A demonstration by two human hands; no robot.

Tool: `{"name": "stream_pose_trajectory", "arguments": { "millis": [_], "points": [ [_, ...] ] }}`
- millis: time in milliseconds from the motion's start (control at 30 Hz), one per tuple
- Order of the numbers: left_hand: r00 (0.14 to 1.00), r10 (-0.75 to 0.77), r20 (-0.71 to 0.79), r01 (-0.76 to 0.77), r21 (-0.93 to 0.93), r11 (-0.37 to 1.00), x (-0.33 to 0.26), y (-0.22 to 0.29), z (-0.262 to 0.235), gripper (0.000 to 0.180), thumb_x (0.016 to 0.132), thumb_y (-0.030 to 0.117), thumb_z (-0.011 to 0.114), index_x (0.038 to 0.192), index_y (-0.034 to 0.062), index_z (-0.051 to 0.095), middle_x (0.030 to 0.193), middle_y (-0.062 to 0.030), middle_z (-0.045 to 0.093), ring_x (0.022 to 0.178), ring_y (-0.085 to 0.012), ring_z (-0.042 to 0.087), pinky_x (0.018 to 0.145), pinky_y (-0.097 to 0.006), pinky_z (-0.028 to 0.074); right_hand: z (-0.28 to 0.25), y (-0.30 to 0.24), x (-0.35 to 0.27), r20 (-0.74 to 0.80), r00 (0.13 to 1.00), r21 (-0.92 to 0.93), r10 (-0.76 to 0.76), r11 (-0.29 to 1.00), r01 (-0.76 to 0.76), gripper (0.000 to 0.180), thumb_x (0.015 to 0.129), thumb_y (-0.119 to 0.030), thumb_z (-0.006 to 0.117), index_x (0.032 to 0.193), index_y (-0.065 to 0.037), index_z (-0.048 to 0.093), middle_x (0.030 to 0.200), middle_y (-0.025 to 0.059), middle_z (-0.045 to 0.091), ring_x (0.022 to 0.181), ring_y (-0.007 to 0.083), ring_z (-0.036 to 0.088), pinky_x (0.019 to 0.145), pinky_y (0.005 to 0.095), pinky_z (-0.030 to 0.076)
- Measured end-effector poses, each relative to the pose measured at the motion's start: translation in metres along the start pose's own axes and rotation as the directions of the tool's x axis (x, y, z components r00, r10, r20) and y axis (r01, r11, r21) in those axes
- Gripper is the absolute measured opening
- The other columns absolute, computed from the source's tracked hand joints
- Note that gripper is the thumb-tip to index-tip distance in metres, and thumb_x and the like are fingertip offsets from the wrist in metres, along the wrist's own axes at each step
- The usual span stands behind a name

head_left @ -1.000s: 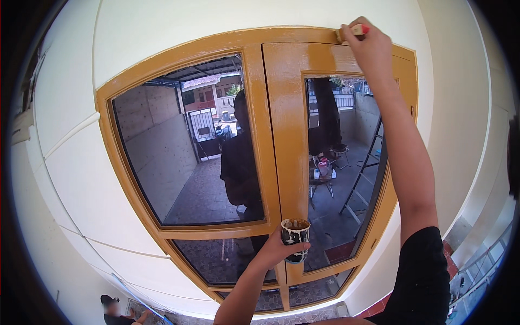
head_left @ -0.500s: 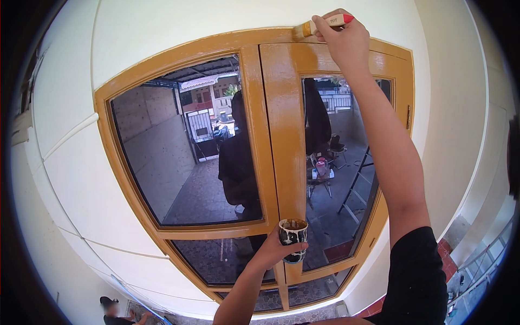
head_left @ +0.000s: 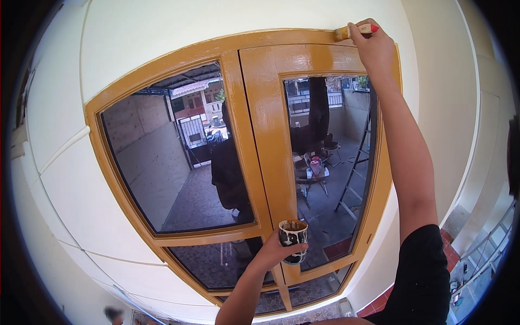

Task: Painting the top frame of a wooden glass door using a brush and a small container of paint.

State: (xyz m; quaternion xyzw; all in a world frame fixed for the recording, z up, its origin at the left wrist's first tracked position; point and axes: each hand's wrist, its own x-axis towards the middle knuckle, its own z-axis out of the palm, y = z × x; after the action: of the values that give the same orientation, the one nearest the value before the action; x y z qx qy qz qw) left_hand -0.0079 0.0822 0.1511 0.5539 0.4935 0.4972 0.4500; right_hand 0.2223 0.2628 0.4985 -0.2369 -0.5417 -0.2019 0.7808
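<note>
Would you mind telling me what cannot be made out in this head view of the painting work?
- Paint level in the cup: the rim hides it.
- Brush handle: mostly covered by the right hand.
- Left hand palm: turned away behind the cup.
- Small figure at the lower edge: blurred and cut off.
- Room behind the glass: masked by reflections.

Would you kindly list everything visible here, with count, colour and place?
Paintbrush: one, pale bristles, red-tipped handle, on the frame's top edge.
Cup: one, dark with light markings, low centre.
Window frame: one, ochre, two glazed leaves, centre.
Glass panes: dark, reflecting a yard, a ladder and a figure.
Wall: cream, around the frame.
Floor tiles: red, lower right.
Left hand: holds the cup.
Right hand: raised, holds the paintbrush.
</note>
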Motion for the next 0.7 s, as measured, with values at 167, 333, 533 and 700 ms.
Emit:
{"name": "stream_pose_trajectory", "arguments": {
  "millis": [167,333,533,700],
  "points": [
    [1.0,-0.017,-0.009,0.017,0.023,1.0,-0.002,0.0,-0.001,0.079,0.065,0.029,0.084,0.126,0.0015,0.042,0.112,-0.0124,0.058,0.105,-0.021,0.057,0.091,-0.033,0.046,-0.001,-0.01,-0.005,0.033,0.991,-0.038,-0.133,0.99,0.134,0.023,0.083,-0.027,0.064,0.079,-0.005,0.061,0.065,0.0126,0.063,0.062,0.0289,0.063,0.059,0.0351,0.05],
    [0.999,0.0,-0.036,0.0,0.013,1.0,-0.004,-0.005,-0.004,0.08,0.064,0.029,0.084,0.126,0.0009,0.042,0.115,-0.0133,0.057,0.108,-0.0216,0.056,0.092,-0.034,0.045,0.019,-0.039,-0.021,0.057,0.991,0.074,-0.125,0.99,0.121,0.022,0.082,-0.026,0.065,0.078,-0.005,0.06,0.064,0.0119,0.062,0.061,0.0287,0.062,0.059,0.0355,0.049],
    [0.998,-0.019,-0.061,0.019,0.007,1.0,-0.009,0.0,-0.005,0.079,0.065,0.026,0.084,0.126,0.0007,0.041,0.114,-0.0132,0.057,0.108,-0.0221,0.056,0.092,-0.034,0.045,0.029,-0.062,-0.022,0.05,0.998,0.283,-0.039,0.959,0.024,0.024,0.08,-0.028,0.067,0.077,-0.005,0.063,0.066,0.011,0.065,0.062,0.0258,0.064,0.061,0.0334,0.051],
    [0.998,-0.012,-0.056,0.013,0.02,1.0,-0.006,-0.002,-0.004,0.078,0.065,0.025,0.083,0.126,0.0004,0.041,0.113,-0.0128,0.057,0.106,-0.0219,0.057,0.091,-0.034,0.046,0.033,-0.038,-0.015,0.062,0.998,0.265,0.023,0.963,-0.039,0.025,0.078,-0.03,0.068,0.078,-0.005,0.065,0.068,0.0099,0.067,0.063,0.0234,0.066,0.062,0.0319,0.052]
  ]
}}
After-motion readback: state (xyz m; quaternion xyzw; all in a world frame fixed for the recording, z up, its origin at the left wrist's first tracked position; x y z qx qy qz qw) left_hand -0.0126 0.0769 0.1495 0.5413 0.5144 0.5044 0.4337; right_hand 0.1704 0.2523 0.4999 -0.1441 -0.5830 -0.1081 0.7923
